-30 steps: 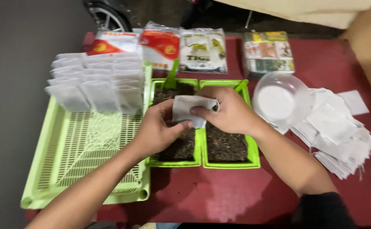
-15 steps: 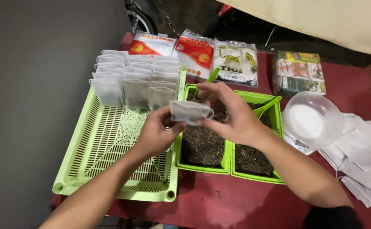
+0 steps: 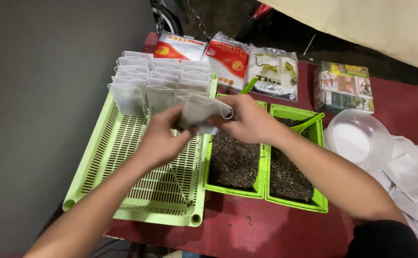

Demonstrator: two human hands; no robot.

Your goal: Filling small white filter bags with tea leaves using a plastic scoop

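Observation:
Both my hands hold one small white filter bag (image 3: 201, 110) above the right edge of the light green slotted tray (image 3: 123, 172). My left hand (image 3: 160, 138) grips its lower left side. My right hand (image 3: 247, 119) pinches its right end. Rows of filled white bags (image 3: 156, 83) stand upright at the tray's far end, just beyond the held bag. Two green tubs of dark loose tea (image 3: 235, 160) (image 3: 288, 177) sit to the right, each with a green scoop (image 3: 248, 86) (image 3: 307, 124) in it.
A red table (image 3: 266, 224) carries everything. Printed tea packets (image 3: 228, 55) and a wrapped box (image 3: 345, 86) lie at the back. A clear plastic bowl (image 3: 357, 141) and a heap of empty white bags (image 3: 409, 186) sit at the right. A grey wall is on the left.
Both hands have carried the white bag leftward, from over the tea tubs to over the slotted tray near the standing bags. The camera view has shifted too.

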